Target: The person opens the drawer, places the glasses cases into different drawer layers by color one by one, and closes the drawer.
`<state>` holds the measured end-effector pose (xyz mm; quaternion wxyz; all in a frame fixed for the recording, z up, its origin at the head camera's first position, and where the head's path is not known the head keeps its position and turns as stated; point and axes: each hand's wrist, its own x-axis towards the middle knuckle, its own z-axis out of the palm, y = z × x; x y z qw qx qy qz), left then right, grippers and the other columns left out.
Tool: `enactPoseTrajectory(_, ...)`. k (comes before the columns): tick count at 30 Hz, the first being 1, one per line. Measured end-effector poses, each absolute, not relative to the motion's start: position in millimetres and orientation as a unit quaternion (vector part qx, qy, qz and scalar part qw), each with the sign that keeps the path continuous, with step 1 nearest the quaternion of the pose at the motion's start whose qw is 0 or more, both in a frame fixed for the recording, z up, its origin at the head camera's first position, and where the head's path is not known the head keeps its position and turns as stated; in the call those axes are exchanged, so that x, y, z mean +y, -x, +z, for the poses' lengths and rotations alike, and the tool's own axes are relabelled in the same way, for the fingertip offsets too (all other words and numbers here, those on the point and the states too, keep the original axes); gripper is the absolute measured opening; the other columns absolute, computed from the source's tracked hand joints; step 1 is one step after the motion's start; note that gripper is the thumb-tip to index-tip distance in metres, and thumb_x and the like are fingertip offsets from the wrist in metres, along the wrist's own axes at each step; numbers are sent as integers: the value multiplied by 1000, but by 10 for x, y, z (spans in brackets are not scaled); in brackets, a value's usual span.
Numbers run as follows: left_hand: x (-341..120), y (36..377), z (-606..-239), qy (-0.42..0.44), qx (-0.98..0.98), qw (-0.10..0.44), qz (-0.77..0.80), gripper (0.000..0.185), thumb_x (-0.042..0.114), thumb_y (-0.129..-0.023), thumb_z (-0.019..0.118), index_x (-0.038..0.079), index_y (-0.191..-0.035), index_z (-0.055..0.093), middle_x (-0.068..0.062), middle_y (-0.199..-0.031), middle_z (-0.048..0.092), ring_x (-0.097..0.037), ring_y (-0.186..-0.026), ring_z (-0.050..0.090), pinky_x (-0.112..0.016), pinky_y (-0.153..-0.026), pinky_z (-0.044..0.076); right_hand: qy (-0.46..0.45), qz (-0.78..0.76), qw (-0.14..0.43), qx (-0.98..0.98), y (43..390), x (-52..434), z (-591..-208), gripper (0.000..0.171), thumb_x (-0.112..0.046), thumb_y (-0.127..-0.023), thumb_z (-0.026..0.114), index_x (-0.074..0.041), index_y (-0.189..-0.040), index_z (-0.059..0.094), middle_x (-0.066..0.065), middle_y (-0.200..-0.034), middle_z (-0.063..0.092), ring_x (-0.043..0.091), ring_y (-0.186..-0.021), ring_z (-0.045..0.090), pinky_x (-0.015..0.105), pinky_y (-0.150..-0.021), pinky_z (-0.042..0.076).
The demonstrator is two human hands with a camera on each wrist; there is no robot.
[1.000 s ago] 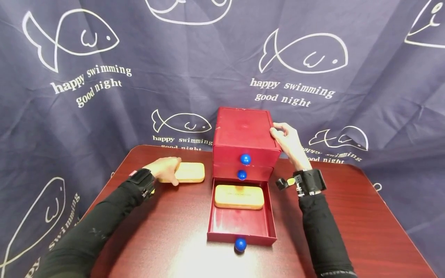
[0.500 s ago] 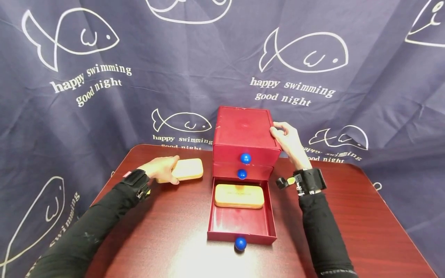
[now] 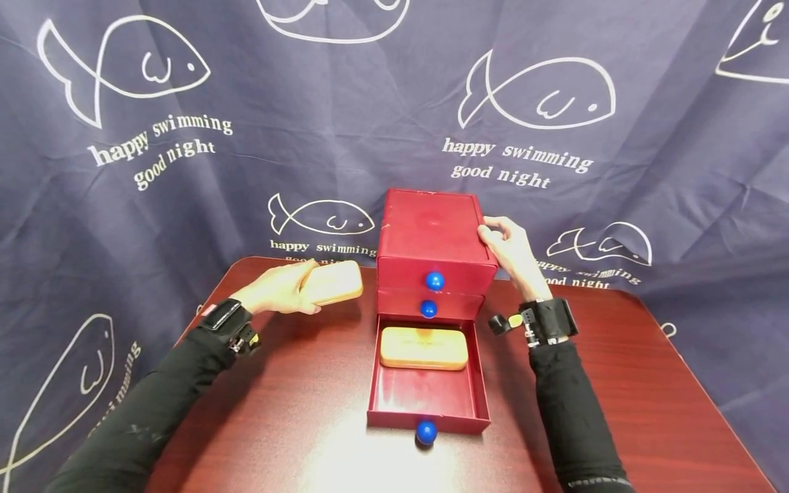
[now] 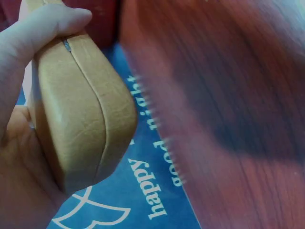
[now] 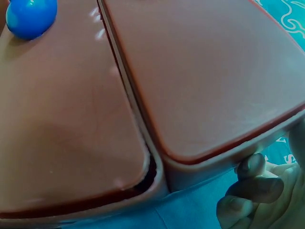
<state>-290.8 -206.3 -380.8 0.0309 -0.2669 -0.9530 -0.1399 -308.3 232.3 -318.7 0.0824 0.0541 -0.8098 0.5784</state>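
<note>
Tan case [image 3: 333,282] sits in the left hand [image 3: 277,290], lifted clear of the worktop [image 3: 296,411] just left of the red drawer chest [image 3: 431,236]. The thumb lies along the case's upper edge and the fingers curl under it; the left wrist view shows the thumb [image 4: 45,28] pressed on its seam. The right hand [image 3: 511,250] rests against the chest's upper right edge, fingers loosely bent behind the side wall. Below that hand, the bottom drawer [image 3: 428,400] stands pulled out with a second tan case [image 3: 423,348] lying inside.
</note>
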Motion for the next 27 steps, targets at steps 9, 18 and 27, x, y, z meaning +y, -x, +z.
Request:
enactPoseTrajectory(9, -2124, 2817, -3673, 330, -928, 13, -171, 54, 29, -68, 89, 8, -104, 54, -2, -84, 57, -17, -76, 55, -37, -72, 53, -56, 582, 75, -808, 3081, 2312, -3172, 48, -21, -100, 60, 2, -143, 53, -16, -76, 63, -3, -67, 63, 13, -63, 55)
enactPoseTrajectory(18, -2013, 2680, -3509, 352, -922, -20, -162, 50, 28, -66, 88, 12, -100, 55, 2, -81, 54, -12, -70, 51, -31, -65, 47, -55, 581, 81, -808, 3082, 2321, -3174, 49, -23, -100, 61, 1, -142, 54, -15, -77, 63, -2, -66, 64, 14, -62, 55)
enactPoseTrajectory(27, -1726, 2477, -3333, 327, -937, -86, -86, 50, 33, -65, 86, 16, -95, 50, 4, -75, 50, -13, -67, 48, -28, -60, 41, -54, 581, 80, -808, 3084, 2321, -3178, 49, -24, -100, 61, 1, -142, 54, -16, -77, 64, -3, -67, 65, 14, -63, 56)
